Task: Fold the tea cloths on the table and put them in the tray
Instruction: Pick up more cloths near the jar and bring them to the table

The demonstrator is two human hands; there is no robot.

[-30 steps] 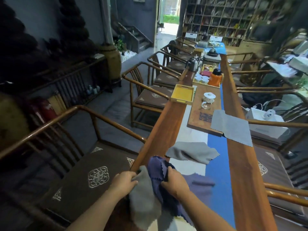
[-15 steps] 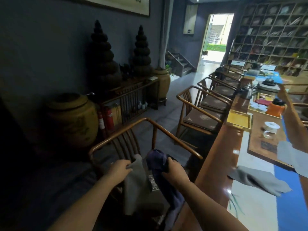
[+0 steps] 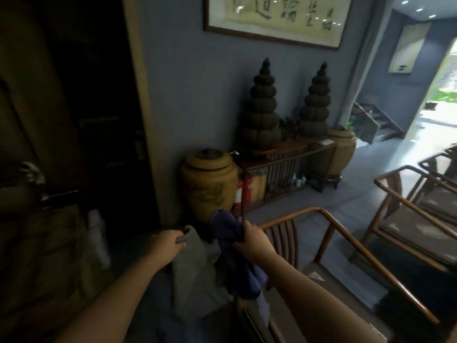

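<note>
My left hand (image 3: 166, 243) grips the top edge of a grey tea cloth (image 3: 195, 276), which hangs down in front of me. My right hand (image 3: 254, 240) is closed on a dark blue tea cloth (image 3: 231, 233) that bunches above my fist and trails down beside the grey one. Both cloths are held in the air, close together, above the floor and the back of a wooden armchair (image 3: 329, 241). The table and the tray are out of view.
A large clay jar (image 3: 209, 184) stands by the wall straight ahead, with a low wooden sideboard (image 3: 289, 174) to its right. More wooden armchairs (image 3: 418, 204) line the right side. A dark door (image 3: 69, 134) fills the left.
My view has swung left, away from the table toward the wall; the table and its remaining cloths have left the frame. Both hands keep their grip on the cloths.
</note>
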